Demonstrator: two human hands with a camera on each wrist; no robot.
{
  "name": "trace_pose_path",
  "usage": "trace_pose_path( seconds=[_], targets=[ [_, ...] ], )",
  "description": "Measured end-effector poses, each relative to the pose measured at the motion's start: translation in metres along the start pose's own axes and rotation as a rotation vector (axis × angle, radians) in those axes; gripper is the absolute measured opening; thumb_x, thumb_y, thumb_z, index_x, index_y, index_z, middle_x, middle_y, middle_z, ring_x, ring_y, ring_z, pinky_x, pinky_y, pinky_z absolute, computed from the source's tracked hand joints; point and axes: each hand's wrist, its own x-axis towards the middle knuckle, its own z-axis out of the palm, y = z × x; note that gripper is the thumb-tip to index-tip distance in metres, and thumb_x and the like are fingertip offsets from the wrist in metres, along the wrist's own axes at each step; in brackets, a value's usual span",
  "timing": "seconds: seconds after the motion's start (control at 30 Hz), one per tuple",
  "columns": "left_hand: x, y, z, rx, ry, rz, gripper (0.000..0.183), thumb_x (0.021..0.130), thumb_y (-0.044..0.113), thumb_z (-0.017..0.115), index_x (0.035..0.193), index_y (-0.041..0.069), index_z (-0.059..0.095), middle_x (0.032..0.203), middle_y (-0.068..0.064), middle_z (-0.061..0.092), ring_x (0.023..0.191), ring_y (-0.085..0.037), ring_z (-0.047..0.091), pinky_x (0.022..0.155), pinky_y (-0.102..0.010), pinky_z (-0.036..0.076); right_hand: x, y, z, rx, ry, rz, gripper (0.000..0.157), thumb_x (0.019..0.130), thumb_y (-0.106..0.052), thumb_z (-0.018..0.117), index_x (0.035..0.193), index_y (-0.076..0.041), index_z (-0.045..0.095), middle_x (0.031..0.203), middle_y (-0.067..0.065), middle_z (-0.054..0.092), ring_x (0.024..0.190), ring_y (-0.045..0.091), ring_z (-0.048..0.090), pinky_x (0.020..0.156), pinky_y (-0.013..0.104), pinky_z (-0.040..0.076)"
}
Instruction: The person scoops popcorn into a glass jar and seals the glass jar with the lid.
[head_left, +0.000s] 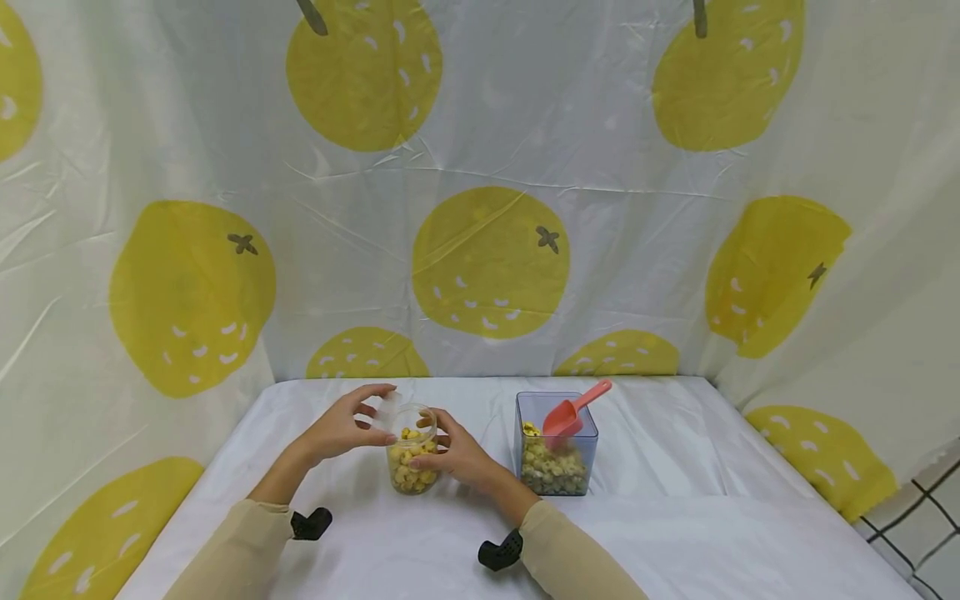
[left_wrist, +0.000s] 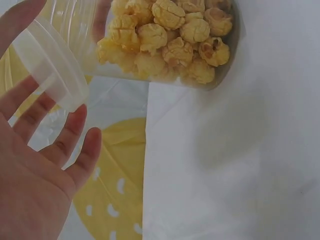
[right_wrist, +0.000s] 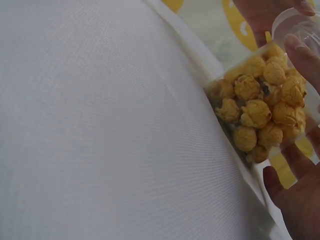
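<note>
My left hand (head_left: 347, 427) holds a translucent lid (left_wrist: 56, 67) by its edge, tilted beside the mouth of a clear jar (head_left: 412, 414). Caramel-coloured popcorn (left_wrist: 167, 42) fills much of the jar, as the left wrist view shows up close. Fingers and thumb of my right hand (head_left: 463, 457) grip the jar round its side, and it stands upright on the white cloth. The jar's mouth is uncovered, with the lid overlapping its left rim in the head view.
Right of the jar stands a square clear bin (head_left: 532, 405) of popcorn, with a coral-red scoop (head_left: 564, 419) resting in it, handle over the rim. White cloth covers the table (head_left: 675, 533). A fruit-print curtain (head_left: 495, 167) surrounds the back and sides.
</note>
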Motion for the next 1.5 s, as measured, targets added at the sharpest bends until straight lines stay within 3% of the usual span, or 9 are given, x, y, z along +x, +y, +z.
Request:
trace_pose_path(
  seconds=[0.27,0.53,0.87,1.1,1.5],
  targets=[
    [0.007,0.005,0.003,0.088,0.005,0.053,0.075,0.082,0.033,0.089,0.148,0.019,0.055,0.139,-0.005,0.056,0.112,-0.027,0.056,0.097,-0.053,0.046,0.000,0.000,-0.001,-0.016,-0.015,-0.021,0.079,0.090,-0.014,0.083,0.156,-0.014,0.039,0.148,0.019,0.046,0.124,0.025,0.058,0.099,0.042,0.051],
    [0.012,0.011,0.007,0.131,-0.019,0.090,0.076,0.079,0.039,0.091,0.145,0.019,0.059,0.133,-0.002,0.058,0.103,-0.024,0.054,0.088,-0.046,0.044,-0.001,0.000,-0.001,-0.012,-0.013,-0.025,0.074,0.089,-0.013,0.084,0.151,-0.021,0.044,0.143,0.007,0.051,0.123,0.024,0.059,0.098,0.040,0.052],
    [0.018,0.015,0.013,0.156,-0.046,0.098,0.077,0.078,0.041,0.090,0.145,0.015,0.061,0.133,-0.003,0.057,0.101,-0.024,0.049,0.074,-0.038,0.047,-0.003,0.001,-0.002,-0.002,-0.012,0.001,0.077,0.089,-0.013,0.083,0.154,-0.021,0.041,0.148,0.000,0.048,0.125,0.024,0.058,0.099,0.041,0.052],
    [0.020,0.020,0.012,0.176,-0.072,0.124,0.078,0.079,0.041,0.090,0.144,0.012,0.061,0.133,-0.005,0.057,0.103,-0.028,0.050,0.076,-0.040,0.048,-0.001,0.000,-0.002,0.001,-0.024,-0.017,0.078,0.089,-0.013,0.084,0.154,-0.018,0.041,0.149,0.002,0.048,0.125,0.026,0.058,0.097,0.041,0.053],
    [0.027,0.021,0.016,0.204,-0.106,0.165,0.076,0.078,0.042,0.091,0.140,0.009,0.064,0.122,-0.004,0.056,0.108,-0.025,0.056,0.085,-0.041,0.053,0.000,-0.001,-0.001,-0.001,-0.020,-0.014,0.078,0.090,-0.012,0.084,0.155,-0.016,0.041,0.148,0.002,0.048,0.121,0.023,0.060,0.093,0.038,0.055]
  ],
)
